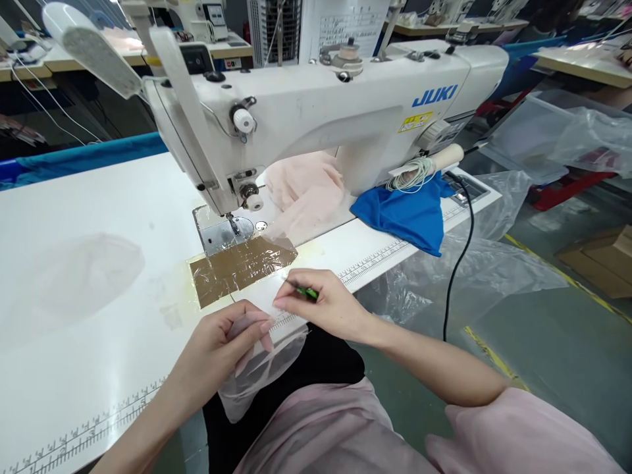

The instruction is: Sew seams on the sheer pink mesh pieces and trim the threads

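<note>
Both hands work at the table (74, 217) edge, just in front of the sewing machine (316, 112). Left hand (217, 345) pinches sheer fabric (257, 368) hanging off the edge. Right hand (328, 306), just beside it, pinches a green tool (307, 292), tip pointing left over the fabric.

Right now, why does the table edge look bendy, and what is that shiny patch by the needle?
Head view: the wide lens curves the white table edge and its printed ruler; overhead light glares off clear tape over the brown patch; the left hand and right hand look sharp.
</note>
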Tool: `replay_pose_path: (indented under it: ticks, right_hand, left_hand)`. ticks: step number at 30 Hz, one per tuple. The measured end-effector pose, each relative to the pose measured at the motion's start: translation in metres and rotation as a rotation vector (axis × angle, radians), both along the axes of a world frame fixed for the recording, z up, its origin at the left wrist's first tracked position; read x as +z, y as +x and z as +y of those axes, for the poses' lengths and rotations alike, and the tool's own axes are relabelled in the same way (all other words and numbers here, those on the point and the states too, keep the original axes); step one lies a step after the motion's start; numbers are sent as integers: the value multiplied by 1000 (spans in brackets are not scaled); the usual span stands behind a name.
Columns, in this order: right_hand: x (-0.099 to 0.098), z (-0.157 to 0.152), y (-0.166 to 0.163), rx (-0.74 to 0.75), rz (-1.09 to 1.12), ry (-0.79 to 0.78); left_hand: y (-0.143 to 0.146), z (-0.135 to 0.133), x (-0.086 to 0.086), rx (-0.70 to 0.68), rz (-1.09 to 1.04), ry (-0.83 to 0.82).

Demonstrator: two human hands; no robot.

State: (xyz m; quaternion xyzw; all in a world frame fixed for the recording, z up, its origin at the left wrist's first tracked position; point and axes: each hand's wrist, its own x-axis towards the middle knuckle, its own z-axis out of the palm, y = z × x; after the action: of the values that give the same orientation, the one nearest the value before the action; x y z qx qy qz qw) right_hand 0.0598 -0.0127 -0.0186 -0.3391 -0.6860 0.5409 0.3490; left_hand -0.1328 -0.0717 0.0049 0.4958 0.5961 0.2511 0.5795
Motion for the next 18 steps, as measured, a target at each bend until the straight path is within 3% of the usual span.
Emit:
replay_pose_path:
  ticks: [4,7,11,14,16,18]
  right_hand:
    - [3,5,12,-241,39,33]
    - [7,7,20,-254,-32,104]
    - [18,8,47,-90,-211,67]
    - [26,7,90,202,-473,-83]
    - [29,3,121,376,-654,-96]
    - [30,-2,146,289,-818,63]
  left_hand:
    - [4,-2,3,50,-2,18]
    - [3,0,2,45,1,-5]
    - [-3,2,-1,97,-20,-13]
    - [-11,4,-3,90,-34,7]
    - [-16,5,-5,86,-23,14]
    - [-19,6,-7,120,2,16]
